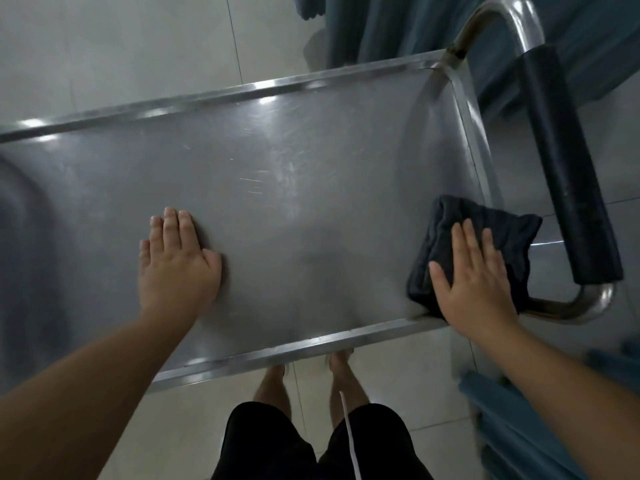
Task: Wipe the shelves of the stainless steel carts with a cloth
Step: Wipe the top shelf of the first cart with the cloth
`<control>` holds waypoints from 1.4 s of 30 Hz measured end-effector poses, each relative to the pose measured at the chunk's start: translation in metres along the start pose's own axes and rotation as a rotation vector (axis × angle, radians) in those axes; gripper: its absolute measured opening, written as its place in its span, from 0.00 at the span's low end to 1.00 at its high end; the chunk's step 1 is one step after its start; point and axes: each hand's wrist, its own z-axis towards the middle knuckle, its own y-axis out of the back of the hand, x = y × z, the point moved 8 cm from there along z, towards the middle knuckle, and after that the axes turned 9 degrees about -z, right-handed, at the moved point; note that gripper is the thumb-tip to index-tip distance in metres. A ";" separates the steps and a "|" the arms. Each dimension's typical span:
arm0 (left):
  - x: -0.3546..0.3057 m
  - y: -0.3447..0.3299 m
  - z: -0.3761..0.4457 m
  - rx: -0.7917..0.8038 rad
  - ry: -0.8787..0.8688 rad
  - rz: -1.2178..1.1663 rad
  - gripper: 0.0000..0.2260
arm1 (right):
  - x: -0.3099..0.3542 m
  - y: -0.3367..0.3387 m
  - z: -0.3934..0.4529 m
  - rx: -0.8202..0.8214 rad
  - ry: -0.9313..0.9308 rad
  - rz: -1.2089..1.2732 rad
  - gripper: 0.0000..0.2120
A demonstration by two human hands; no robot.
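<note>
The top shelf of a stainless steel cart (277,174) fills the middle of the head view, with a raised rim all round. A folded dark cloth (495,233) lies at the shelf's near right corner, partly over the rim. My right hand (474,275) presses flat on the cloth, fingers spread. On the bare steel, left of centre, my left hand (176,265) rests flat with nothing in it.
The cart's push handle (568,161), a steel tube with a black foam grip, curves past the right end. Teal curtains (398,26) hang beyond the far right corner. Blue slatted furniture (519,417) stands at lower right. My legs and feet are on the tiled floor (121,46).
</note>
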 end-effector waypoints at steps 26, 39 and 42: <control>-0.004 -0.016 -0.003 -0.204 0.129 -0.169 0.37 | 0.141 0.108 0.247 -0.182 0.312 -0.146 0.36; 0.000 -0.019 -0.005 -0.211 0.144 -0.184 0.35 | 0.121 0.046 0.094 -0.175 0.361 -0.079 0.35; -0.002 -0.018 -0.006 -0.218 0.148 -0.199 0.36 | 0.104 0.003 0.004 -0.120 0.445 -0.130 0.35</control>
